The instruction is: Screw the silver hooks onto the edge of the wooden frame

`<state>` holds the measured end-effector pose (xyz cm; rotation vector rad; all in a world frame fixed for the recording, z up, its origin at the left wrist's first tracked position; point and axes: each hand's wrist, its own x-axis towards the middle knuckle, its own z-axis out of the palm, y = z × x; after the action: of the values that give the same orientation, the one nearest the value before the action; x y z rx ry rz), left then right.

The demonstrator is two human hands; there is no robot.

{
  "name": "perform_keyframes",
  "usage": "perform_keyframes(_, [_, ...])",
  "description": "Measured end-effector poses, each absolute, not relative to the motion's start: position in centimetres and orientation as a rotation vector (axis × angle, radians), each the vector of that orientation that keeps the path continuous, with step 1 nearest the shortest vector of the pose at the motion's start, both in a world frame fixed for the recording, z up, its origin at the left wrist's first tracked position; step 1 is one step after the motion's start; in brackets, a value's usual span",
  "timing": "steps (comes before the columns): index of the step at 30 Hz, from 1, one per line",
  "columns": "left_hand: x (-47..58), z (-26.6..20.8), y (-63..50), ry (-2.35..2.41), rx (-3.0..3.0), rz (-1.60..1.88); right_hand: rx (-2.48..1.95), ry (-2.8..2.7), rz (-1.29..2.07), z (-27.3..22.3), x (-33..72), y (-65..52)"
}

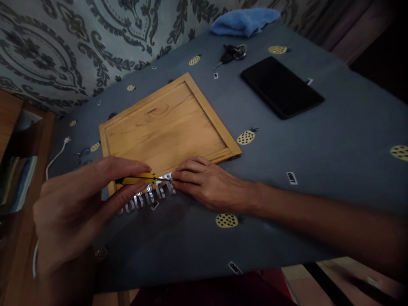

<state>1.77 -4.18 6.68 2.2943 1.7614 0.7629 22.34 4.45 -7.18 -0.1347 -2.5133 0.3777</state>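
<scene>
My left hand (79, 204) pinches a small yellow and black screwdriver (137, 178) between thumb and fingers. The screwdriver's thin shaft points right, its tip close to the fingers of my right hand (207, 182). A metal strip with several curved hooks (149, 193) lies along the near edge of a framed wooden board (162, 123), and screw heads show on it. The fingers of my right hand press together at the strip's right end, resting on the board's edge. What they hold there, if anything, is hidden.
A black tablet (282, 87) lies on the patterned tablecloth (338, 148) to the right. Keys (232, 54) and a blue cloth (245, 21) are at the far side, near the curtain (127, 34). A white cable (55, 157) and a wooden shelf with books (21, 182) are at the left.
</scene>
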Motion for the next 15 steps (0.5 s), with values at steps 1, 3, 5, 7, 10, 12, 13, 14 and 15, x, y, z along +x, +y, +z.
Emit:
perform_keyframes(1, [1.77, 6.74, -4.2, 1.774, 2.299, 0.752, -0.131, -2.51, 0.38, -7.19, 22.34, 4.45])
perform_keyframes(3, [1.7, 6.8, -4.22, 1.788, 2.325, 0.739, -0.124, -2.508, 0.388, -7.17, 22.34, 4.45])
perform_keyframes(5, [1.61, 6.79, -4.21, 1.783, 2.349, 0.74, -0.126, -2.515, 0.394, -7.1, 22.35, 4.45])
perform_keyframes(7, [1.57, 6.73, -4.19, 1.762, 2.365, 0.739, -0.126, -2.523, 0.385, -7.05, 22.33, 4.44])
perform_keyframes(10, [1.67, 6.59, -4.16, 1.731, 2.427, 0.758, -0.131, -2.524, 0.36, -7.07, 22.26, 4.44])
perform_keyframes(12, [1.82, 6.5, -4.17, 1.746, 2.438, 0.738, -0.135, -2.522, 0.359, -7.15, 22.21, 4.44])
perform_keyframes(13, [1.89, 6.45, -4.18, 1.767, 2.431, 0.728, -0.135, -2.522, 0.364, -7.18, 22.2, 4.44])
perform_keyframes(14, [1.97, 6.42, -4.21, 1.78, 2.429, 0.718, -0.134, -2.522, 0.369, -7.21, 22.19, 4.45])
perform_keyframes(15, [2.03, 6.38, -4.25, 1.789, 2.432, 0.714, -0.131, -2.524, 0.372, -7.23, 22.18, 4.46])
